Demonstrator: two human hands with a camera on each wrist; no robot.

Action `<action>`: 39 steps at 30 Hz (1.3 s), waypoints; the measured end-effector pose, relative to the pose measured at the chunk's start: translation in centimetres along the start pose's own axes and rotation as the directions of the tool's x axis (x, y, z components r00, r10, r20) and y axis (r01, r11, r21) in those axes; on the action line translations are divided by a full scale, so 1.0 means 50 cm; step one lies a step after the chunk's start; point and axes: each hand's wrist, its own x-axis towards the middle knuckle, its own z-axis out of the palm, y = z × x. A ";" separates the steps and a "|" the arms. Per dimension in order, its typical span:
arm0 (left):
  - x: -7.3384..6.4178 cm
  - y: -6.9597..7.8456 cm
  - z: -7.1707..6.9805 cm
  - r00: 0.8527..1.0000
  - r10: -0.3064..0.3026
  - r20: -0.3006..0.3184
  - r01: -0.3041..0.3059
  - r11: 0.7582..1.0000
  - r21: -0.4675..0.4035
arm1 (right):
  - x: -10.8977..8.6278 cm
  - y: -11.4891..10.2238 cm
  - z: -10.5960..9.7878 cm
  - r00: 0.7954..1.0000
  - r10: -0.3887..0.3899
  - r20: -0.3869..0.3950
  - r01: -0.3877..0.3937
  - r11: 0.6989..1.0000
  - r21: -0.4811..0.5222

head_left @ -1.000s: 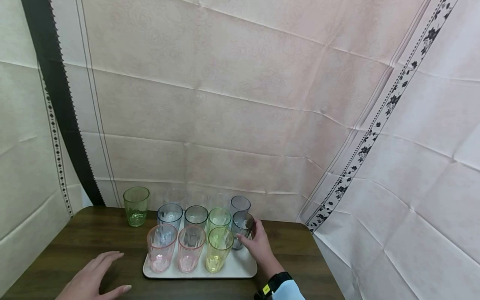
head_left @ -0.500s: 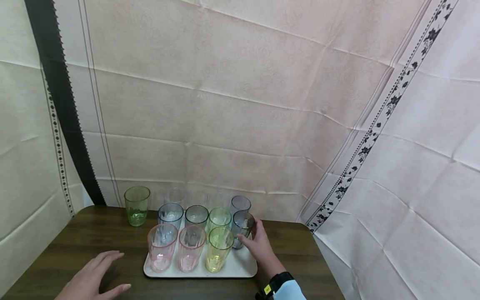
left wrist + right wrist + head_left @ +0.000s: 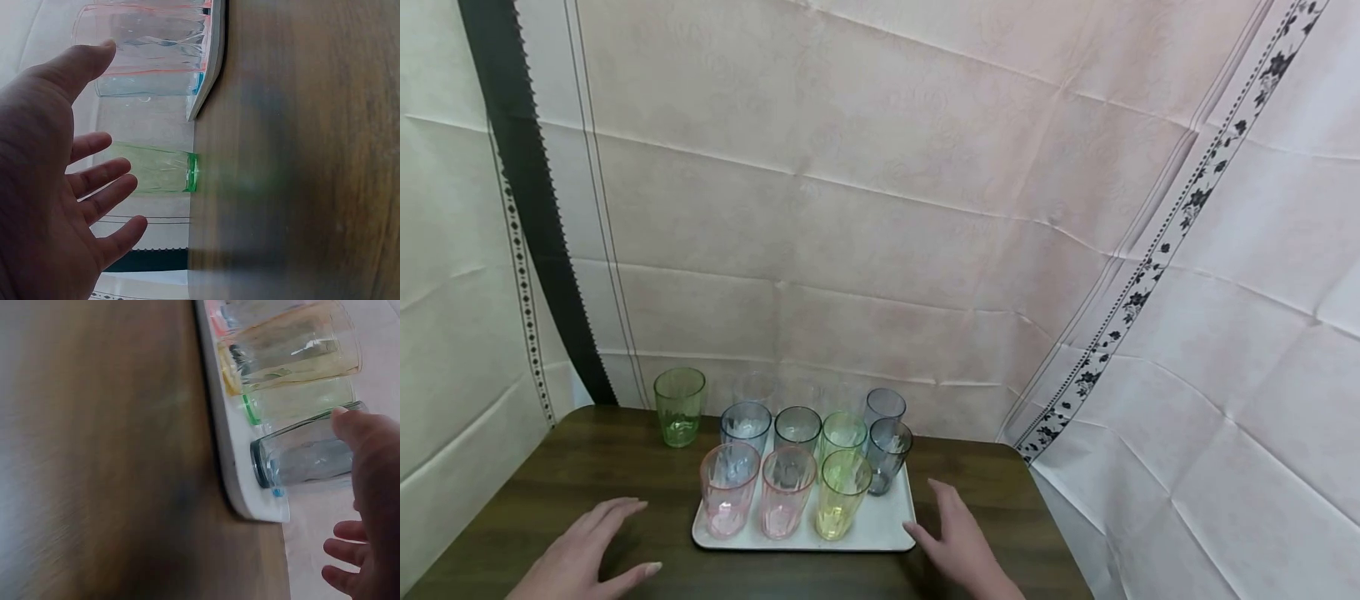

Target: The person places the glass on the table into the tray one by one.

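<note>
A white tray point(image 3: 887, 525) carries several clear tinted drinking glasses, all upright. Along its front stand a pink glass point(image 3: 727, 500), a second pink glass point(image 3: 784, 504) and a yellow glass point(image 3: 841, 500). Behind them I see blue point(image 3: 746, 422), dark grey and light green point(image 3: 843, 432) ones. A smoky grey glass point(image 3: 887, 454) stands at the tray's right side. My right hand point(image 3: 958, 533) hovers beside the tray's right edge, fingers spread and holding nothing. Left of the tray, my left hand point(image 3: 583, 550) is held over the table, fingers loosely extended, nothing in it.
A green glass point(image 3: 680, 408) stands by itself on the wooden table point(image 3: 602, 467), behind and left of the tray. Folded pale cloth point(image 3: 865, 208) hangs behind the table and at both sides, close to its back edge.
My right hand has let go of the smoky grey glass and drawn back to the right and toward me. The glass stays on the tray. My left hand is almost unmoved.
</note>
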 end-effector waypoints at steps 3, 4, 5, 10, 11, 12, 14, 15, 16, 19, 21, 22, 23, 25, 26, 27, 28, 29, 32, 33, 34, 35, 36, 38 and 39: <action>0.002 0.001 0.000 1.000 -0.004 0.007 0.004 1.000 0.005 | -0.033 0.009 -0.013 0.999 -0.030 0.020 0.031 0.997 -0.072; 0.003 0.002 0.001 1.000 -0.011 0.011 0.011 1.000 0.008 | -0.042 0.012 -0.015 0.999 -0.038 0.024 0.040 0.995 -0.088; 0.004 0.002 0.001 1.000 -0.017 0.018 0.017 1.000 0.010 | -0.050 0.015 -0.017 0.998 -0.054 0.020 0.055 0.993 -0.105; 0.014 0.000 -0.001 0.999 -0.019 0.034 0.019 1.000 -0.012 | -0.073 0.021 -0.016 0.996 -0.091 -0.005 0.089 0.983 -0.161; 0.017 -0.004 -0.002 1.000 -0.014 0.021 0.015 1.000 -0.023 | -0.075 0.020 -0.015 0.996 -0.092 -0.007 0.090 0.982 -0.165; 0.021 -0.008 -0.004 1.000 -0.015 0.004 0.015 0.999 -0.036 | -0.077 0.019 -0.015 0.996 -0.090 -0.009 0.088 0.983 -0.164; 0.035 -0.021 -0.011 0.999 -0.026 -0.032 0.024 0.998 -0.066 | -0.078 0.017 -0.015 0.996 -0.090 -0.010 0.087 0.983 -0.160; 0.045 -0.030 -0.013 0.998 -0.032 -0.058 0.027 0.996 -0.079 | -0.078 0.016 -0.015 0.996 -0.090 -0.010 0.087 0.983 -0.160; 0.057 -0.039 -0.018 0.996 -0.050 -0.073 0.043 0.995 -0.095 | -0.079 0.015 -0.014 0.996 -0.092 -0.010 0.089 0.983 -0.160; 0.103 -0.068 -0.028 0.989 -0.109 -0.100 0.095 0.986 -0.136 | -0.080 0.012 -0.013 0.996 -0.089 -0.010 0.086 0.983 -0.164; 0.139 -0.085 -0.030 0.983 -0.143 -0.114 0.125 0.981 -0.150 | -0.081 0.011 -0.012 0.996 -0.087 -0.009 0.084 0.983 -0.164; 0.159 -0.091 -0.031 0.979 -0.165 -0.117 0.147 0.977 -0.155 | -0.081 0.010 -0.011 0.996 -0.086 -0.008 0.083 0.983 -0.163; 0.179 -0.095 -0.030 0.975 -0.184 -0.126 0.163 0.974 -0.158 | -0.081 0.009 -0.010 0.997 -0.082 -0.007 0.080 0.983 -0.163; 0.220 -0.100 -0.026 0.966 -0.217 -0.141 0.192 0.967 -0.169 | -0.082 0.008 -0.009 0.997 -0.081 -0.003 0.079 0.984 -0.159; 0.241 -0.100 -0.023 0.963 -0.227 -0.147 0.199 0.963 -0.182 | -0.083 0.008 -0.009 0.997 -0.077 -0.001 0.076 0.984 -0.160; 0.260 -0.100 -0.019 0.959 -0.235 -0.158 0.202 0.959 -0.202 | -0.084 0.008 -0.009 0.997 -0.075 0.000 0.074 0.985 -0.159; 0.277 -0.098 -0.016 0.956 -0.241 -0.168 0.202 0.955 -0.219 | -0.085 0.008 -0.009 0.998 -0.070 0.003 0.070 0.985 -0.158; 0.293 -0.098 -0.012 0.954 -0.242 -0.179 0.197 0.951 -0.237 | -0.086 0.008 -0.010 0.998 -0.063 0.007 0.063 0.985 -0.159; 0.330 -0.095 -0.002 0.948 -0.232 -0.220 0.167 0.946 -0.279 | -0.088 0.006 -0.013 0.999 -0.046 0.016 0.048 0.987 -0.155; 0.340 -0.094 0.001 0.945 -0.227 -0.235 0.156 0.945 -0.286 | -0.089 0.006 -0.014 0.999 -0.044 0.018 0.046 0.987 -0.154; 0.348 -0.093 0.004 0.943 -0.223 -0.246 0.148 0.946 -0.288 | -0.089 0.007 -0.015 0.999 -0.040 0.019 0.043 0.987 -0.156; 0.356 -0.092 0.007 0.942 -0.219 -0.253 0.141 0.945 -0.294 | -0.090 0.008 -0.016 0.999 -0.041 0.017 0.043 0.987 -0.156; 0.362 -0.091 0.009 0.941 -0.219 -0.257 0.137 0.944 -0.300 | -0.091 0.010 -0.016 0.999 -0.044 0.012 0.045 0.986 -0.159; 0.372 -0.090 0.012 0.940 -0.225 -0.258 0.137 0.937 -0.321 | -0.092 0.012 -0.018 0.999 -0.052 0.000 0.052 0.986 -0.160; 0.375 -0.089 0.013 0.939 -0.232 -0.255 0.139 0.932 -0.334 | -0.092 0.015 -0.018 0.999 -0.053 -0.005 0.051 0.985 -0.163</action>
